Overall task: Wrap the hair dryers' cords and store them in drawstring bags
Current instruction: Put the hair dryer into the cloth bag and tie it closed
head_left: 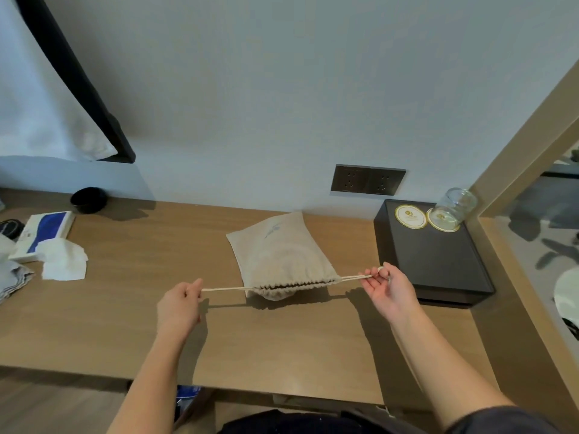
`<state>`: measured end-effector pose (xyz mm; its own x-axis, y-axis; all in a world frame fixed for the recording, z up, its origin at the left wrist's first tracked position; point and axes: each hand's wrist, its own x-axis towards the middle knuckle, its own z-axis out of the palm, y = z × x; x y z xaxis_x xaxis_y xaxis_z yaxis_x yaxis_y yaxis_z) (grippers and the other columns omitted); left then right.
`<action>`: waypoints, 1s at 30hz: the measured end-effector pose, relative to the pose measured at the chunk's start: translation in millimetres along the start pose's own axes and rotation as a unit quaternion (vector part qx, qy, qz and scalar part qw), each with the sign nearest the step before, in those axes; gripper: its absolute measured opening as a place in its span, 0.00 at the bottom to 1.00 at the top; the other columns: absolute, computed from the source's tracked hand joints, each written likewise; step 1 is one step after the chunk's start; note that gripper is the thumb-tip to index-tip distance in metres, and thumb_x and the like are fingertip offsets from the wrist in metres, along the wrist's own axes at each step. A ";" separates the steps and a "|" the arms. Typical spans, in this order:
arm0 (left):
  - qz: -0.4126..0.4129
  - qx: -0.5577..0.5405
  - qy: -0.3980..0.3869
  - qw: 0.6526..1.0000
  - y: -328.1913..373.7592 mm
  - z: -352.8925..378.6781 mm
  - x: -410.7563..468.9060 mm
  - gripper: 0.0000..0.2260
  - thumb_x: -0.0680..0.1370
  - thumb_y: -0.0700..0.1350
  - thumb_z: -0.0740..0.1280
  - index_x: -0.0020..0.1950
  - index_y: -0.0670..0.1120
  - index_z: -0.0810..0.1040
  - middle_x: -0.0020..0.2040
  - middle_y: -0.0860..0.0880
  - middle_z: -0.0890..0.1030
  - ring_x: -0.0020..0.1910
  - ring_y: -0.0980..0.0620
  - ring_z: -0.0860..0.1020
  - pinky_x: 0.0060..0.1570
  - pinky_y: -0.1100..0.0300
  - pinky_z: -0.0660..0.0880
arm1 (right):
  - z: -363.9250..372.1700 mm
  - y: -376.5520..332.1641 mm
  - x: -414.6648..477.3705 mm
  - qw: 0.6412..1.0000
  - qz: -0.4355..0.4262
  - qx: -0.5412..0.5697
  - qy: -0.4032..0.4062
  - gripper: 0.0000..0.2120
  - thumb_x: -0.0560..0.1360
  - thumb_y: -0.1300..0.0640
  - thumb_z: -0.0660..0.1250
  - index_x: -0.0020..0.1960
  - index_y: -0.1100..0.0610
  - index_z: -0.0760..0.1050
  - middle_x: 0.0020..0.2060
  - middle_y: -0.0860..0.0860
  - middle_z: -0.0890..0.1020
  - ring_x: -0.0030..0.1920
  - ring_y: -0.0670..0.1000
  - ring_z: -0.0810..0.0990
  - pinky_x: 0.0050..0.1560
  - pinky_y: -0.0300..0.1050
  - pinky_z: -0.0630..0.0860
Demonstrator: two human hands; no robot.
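left hand (180, 303) pinches cream drawstring (225, 289) | right hand (387, 288) pinches its other end | beige drawstring bag (279, 255) lies between both hands on wooden desk (125, 308), mouth bunched nearly closed

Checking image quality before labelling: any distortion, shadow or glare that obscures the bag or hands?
Head view: wide-angle distortion bows the dark frame and desk edges; left hand, right hand and bag cast soft shadows on the desk; slightly soft overall; no glare, drawstring readable.
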<state>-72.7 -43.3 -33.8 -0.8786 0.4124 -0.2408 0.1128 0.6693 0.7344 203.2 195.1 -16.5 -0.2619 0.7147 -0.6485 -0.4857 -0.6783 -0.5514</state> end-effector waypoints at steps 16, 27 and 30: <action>-0.019 -0.117 -0.098 0.988 22.0 52.8 -26.1 0.10 0.81 0.43 0.56 0.41 0.44 0.71 0.33 0.48 0.73 0.31 0.48 0.72 0.35 0.56 0.69 | -4.0 19.0 -9.5 0.876 -0.054 -0.477 -0.053 0.09 0.81 0.57 0.59 0.43 0.57 0.68 0.29 0.49 0.67 0.26 0.47 0.63 0.28 0.41 0.63; 0.199 0.246 -0.251 0.915 27.4 76.3 -38.0 0.21 0.80 0.54 0.57 0.31 0.44 0.72 0.28 0.48 0.76 0.31 0.47 0.75 0.33 0.57 0.69 | 5.2 43.9 -10.3 0.421 -0.089 -0.890 -0.151 0.26 0.83 0.41 0.49 0.42 0.59 0.74 0.39 0.55 0.77 0.41 0.56 0.76 0.45 0.48 0.72; 0.185 0.223 -0.197 0.936 23.6 74.1 -36.9 0.23 0.81 0.56 0.56 0.28 0.48 0.64 0.26 0.50 0.68 0.27 0.50 0.68 0.30 0.57 0.63 | 5.6 45.9 -6.9 0.493 -0.129 -0.848 -0.143 0.28 0.82 0.40 0.50 0.31 0.56 0.70 0.30 0.53 0.73 0.35 0.55 0.74 0.40 0.48 0.71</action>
<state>-3.2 3.1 -54.5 -0.5105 0.8050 -0.3022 0.6364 0.5901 0.4967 178.1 160.0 -34.4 -0.5991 0.6449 -0.4746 0.7995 0.4488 -0.3993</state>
